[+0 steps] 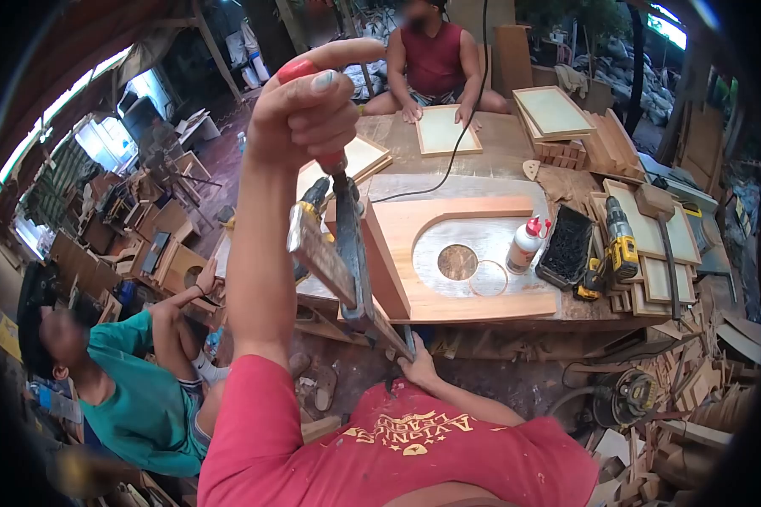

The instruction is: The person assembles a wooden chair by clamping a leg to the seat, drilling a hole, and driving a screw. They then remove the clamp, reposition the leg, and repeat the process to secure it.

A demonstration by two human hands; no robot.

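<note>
My left hand [313, 106] is raised in front of me, its fingers curled round the red handle of a bar clamp [353, 253] with the index finger stretched out. The clamp hangs tilted, its steel bar running down toward me. Lower down, my right hand [418, 372] grips the bar near its end. Just beyond the clamp, a wooden board [385, 258] stands on edge against a flat wooden piece with a rounded cut-out [490, 307] on the table. Part of the board is hidden behind the clamp.
On the table [380, 127] are a glue bottle [525, 245], a black tray of screws [565, 245], a cordless drill [621, 241] and a mallet [658, 211]. One person [435, 59] sits at the far side, hands on a framed panel [449, 131]. Another person [135, 380] sits at left.
</note>
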